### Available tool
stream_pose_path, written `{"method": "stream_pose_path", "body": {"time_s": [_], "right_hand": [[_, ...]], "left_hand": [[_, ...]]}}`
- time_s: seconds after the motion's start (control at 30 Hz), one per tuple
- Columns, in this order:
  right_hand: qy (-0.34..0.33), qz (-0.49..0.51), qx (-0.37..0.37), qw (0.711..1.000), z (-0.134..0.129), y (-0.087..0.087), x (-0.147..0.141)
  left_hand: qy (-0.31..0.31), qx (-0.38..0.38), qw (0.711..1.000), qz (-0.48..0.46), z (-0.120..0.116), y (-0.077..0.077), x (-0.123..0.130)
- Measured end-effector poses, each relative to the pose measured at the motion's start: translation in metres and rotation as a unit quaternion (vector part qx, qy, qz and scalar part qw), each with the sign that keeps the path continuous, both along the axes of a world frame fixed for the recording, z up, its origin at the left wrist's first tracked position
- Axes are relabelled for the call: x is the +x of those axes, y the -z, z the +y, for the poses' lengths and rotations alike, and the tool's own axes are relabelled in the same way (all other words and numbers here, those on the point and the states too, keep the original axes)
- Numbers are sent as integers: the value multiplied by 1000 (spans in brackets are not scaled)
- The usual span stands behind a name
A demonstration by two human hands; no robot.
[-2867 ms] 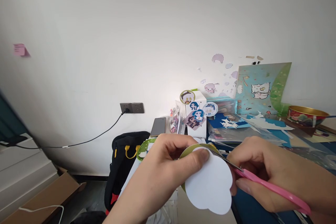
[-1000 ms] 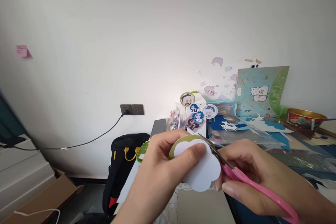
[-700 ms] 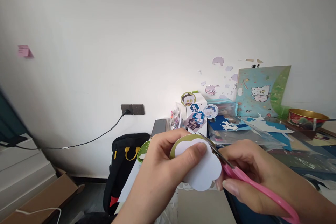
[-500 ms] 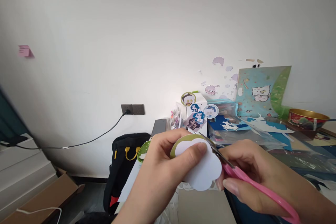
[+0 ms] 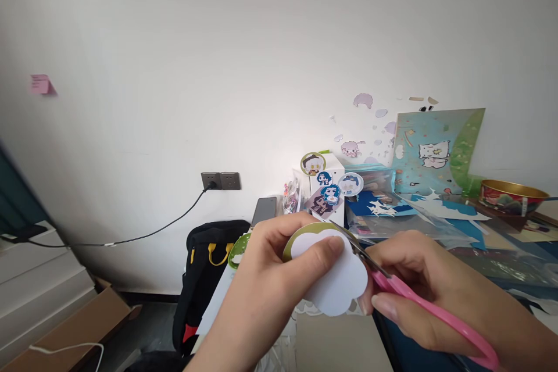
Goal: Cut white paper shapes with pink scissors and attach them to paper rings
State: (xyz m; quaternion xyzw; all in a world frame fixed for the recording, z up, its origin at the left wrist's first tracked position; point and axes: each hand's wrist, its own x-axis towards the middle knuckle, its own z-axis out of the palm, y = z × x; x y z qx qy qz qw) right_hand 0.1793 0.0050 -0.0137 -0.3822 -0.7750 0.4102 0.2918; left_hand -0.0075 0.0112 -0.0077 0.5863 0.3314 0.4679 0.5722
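Note:
In the middle foreground, my left hand (image 5: 285, 270) pinches a white scalloped paper cutout (image 5: 337, 285), thumb pressed on its face. Behind the cutout's upper left edge shows an olive-green rounded paper (image 5: 296, 238), held in the same grip. My right hand (image 5: 418, 290) is closed on pink-handled scissors (image 5: 436, 308). Their metal blades point up and left, lying along the upper right edge of the papers. How far the blades are apart is hard to make out. My right fingertips sit close by the cutout's lower right edge.
Behind my hands stands a white box (image 5: 333, 164) bearing character stickers. To the right lie blue paper scraps (image 5: 471, 232), plastic sleeves and a red round tin (image 5: 508, 200). A phone (image 5: 264, 211), a black backpack (image 5: 204, 267) and a wall socket (image 5: 220, 181) are at left.
Almost nothing differs. The scissors and my right hand have shifted very slightly; both hands keep the same hold on the papers and scissors.

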Motion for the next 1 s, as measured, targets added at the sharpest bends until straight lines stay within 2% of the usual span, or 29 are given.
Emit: {"method": "stream_pose_path", "body": {"time_s": [0.23, 0.5, 0.8, 1.0], "right_hand": [[22, -28, -13, 999, -3, -5, -3], [37, -60, -41, 997, -3, -4, 1], [29, -63, -39, 997, -1, -4, 3], [19, -59, -36, 997, -3, -7, 2]], "left_hand": [[10, -5, 1000, 17, 0, -4, -2], [16, -9, 1000, 9, 2, 0, -4], [32, -22, 999, 26, 0, -12, -2], [24, -18, 999, 32, 1, -8, -3]]}}
